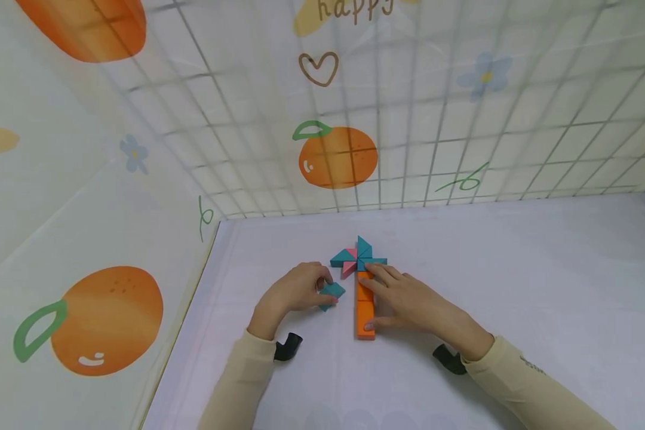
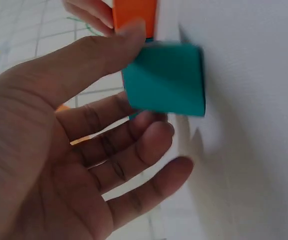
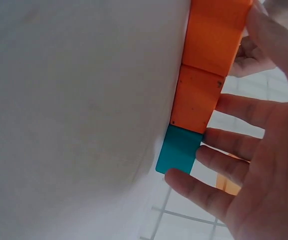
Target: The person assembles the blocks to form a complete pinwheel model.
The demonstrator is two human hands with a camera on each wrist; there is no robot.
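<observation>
Between thumb and fingers, my left hand (image 1: 299,286) pinches a teal block (image 2: 166,80), held left of the arrangement. Flat on the table lies a pinwheel-like figure of teal blocks (image 1: 363,246) and pink triangular blocks (image 1: 348,269). Below it runs a column of two orange blocks (image 1: 365,316), end to end. My right hand (image 1: 412,300) reaches over from the right with fingers spread and fairly straight. Its fingertips rest along the orange blocks and the teal end block (image 3: 178,149); its thumb touches the nearer orange block.
White cloth covers the table (image 1: 516,269). A patterned curtain (image 1: 408,107) with printed oranges hangs over a wire grid behind, and another printed sheet (image 1: 102,227) stands along the left. Black wrist-worn pieces (image 1: 288,347) show beside both sleeves.
</observation>
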